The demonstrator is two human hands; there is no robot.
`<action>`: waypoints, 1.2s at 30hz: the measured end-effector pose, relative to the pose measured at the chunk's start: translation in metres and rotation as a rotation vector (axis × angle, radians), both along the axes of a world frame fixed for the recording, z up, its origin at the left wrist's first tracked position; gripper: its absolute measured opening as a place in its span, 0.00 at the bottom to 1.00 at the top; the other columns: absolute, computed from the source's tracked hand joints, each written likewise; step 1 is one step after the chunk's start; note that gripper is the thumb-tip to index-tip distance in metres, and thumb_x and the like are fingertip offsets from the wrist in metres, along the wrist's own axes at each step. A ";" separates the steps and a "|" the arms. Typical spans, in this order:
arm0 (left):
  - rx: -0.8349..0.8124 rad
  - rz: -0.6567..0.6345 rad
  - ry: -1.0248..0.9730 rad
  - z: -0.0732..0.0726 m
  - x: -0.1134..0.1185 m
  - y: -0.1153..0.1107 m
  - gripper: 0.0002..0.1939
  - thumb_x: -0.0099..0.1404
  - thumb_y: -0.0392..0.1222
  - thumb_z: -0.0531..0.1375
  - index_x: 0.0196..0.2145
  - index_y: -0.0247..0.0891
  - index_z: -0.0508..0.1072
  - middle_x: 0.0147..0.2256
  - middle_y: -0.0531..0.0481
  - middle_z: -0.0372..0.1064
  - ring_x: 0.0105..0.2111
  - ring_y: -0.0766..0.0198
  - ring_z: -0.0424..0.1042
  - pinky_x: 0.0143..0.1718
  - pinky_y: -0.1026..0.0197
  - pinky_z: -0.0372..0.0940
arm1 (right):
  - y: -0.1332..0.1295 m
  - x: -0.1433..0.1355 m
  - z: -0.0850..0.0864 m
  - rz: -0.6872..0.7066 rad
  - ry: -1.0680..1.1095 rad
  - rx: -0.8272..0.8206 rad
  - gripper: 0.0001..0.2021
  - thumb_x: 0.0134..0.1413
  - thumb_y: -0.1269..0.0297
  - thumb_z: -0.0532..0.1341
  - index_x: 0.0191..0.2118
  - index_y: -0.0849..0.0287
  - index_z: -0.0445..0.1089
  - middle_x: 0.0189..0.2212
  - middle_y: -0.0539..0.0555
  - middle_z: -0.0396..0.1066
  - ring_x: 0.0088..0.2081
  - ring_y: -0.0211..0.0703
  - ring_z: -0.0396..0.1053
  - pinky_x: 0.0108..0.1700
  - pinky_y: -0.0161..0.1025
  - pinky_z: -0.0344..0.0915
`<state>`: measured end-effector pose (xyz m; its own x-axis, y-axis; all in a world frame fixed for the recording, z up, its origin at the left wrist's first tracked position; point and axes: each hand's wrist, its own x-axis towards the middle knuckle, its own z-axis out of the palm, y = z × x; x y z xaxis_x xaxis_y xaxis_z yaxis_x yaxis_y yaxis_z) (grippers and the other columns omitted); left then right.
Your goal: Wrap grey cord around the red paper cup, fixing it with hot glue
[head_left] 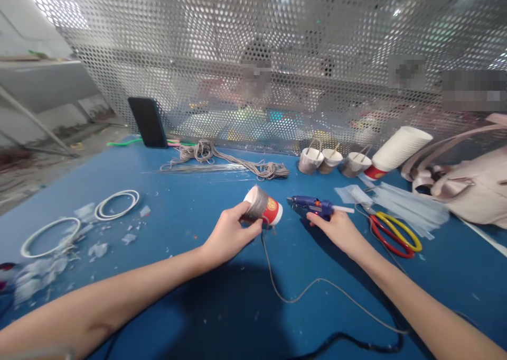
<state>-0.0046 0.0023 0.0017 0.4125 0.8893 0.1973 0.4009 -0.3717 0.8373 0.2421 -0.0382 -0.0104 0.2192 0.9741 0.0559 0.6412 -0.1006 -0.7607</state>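
My left hand [232,232] holds a red and white paper cup [273,211] on its side, its open rim towards the upper left. Grey cord [258,201] is wound round the part near the rim, and a loose length of cord [291,301] trails from the cup across the table to the lower right. To the right of the cup, my right hand [335,228] is closed on a blue glue gun [312,204]. Its nozzle points left at the cup without touching it, and a white glue stick [343,209] protrudes from its back.
Behind are a phone [148,122], bundled grey cord [273,170], cord-wrapped cups [310,160] and stacked cups [400,151] on the blue table [166,296]. Scissors [396,236], glue sticks [412,204] and a bag [479,188] lie right, white rings [51,237] left. A perforated metal screen [222,48] stands behind.
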 end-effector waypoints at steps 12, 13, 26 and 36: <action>0.045 -0.019 -0.016 -0.007 0.001 0.001 0.06 0.56 0.38 0.55 0.23 0.35 0.64 0.20 0.57 0.61 0.22 0.71 0.59 0.24 0.68 0.55 | -0.058 -0.037 0.023 0.228 -0.101 0.229 0.07 0.52 0.59 0.58 0.28 0.57 0.67 0.21 0.49 0.67 0.21 0.37 0.65 0.24 0.35 0.64; 0.052 -0.025 -0.012 -0.008 0.001 0.001 0.06 0.56 0.38 0.55 0.23 0.35 0.64 0.20 0.57 0.61 0.22 0.71 0.59 0.24 0.68 0.55 | -0.061 -0.042 0.023 0.280 -0.121 0.257 0.06 0.53 0.61 0.58 0.29 0.57 0.66 0.21 0.49 0.67 0.21 0.36 0.65 0.25 0.34 0.64; 0.142 -0.036 0.025 -0.014 0.003 0.000 0.08 0.55 0.37 0.54 0.20 0.36 0.61 0.19 0.58 0.57 0.21 0.71 0.55 0.23 0.68 0.53 | -0.057 -0.051 0.010 0.274 -0.095 0.336 0.04 0.55 0.65 0.59 0.30 0.57 0.64 0.20 0.46 0.65 0.19 0.34 0.64 0.24 0.31 0.62; 0.147 -0.053 0.018 -0.016 0.003 0.000 0.07 0.55 0.35 0.54 0.21 0.36 0.62 0.19 0.58 0.56 0.21 0.71 0.55 0.22 0.68 0.52 | -0.059 -0.048 0.003 0.223 -0.065 0.289 0.06 0.55 0.62 0.59 0.29 0.57 0.66 0.20 0.46 0.66 0.20 0.35 0.65 0.24 0.32 0.63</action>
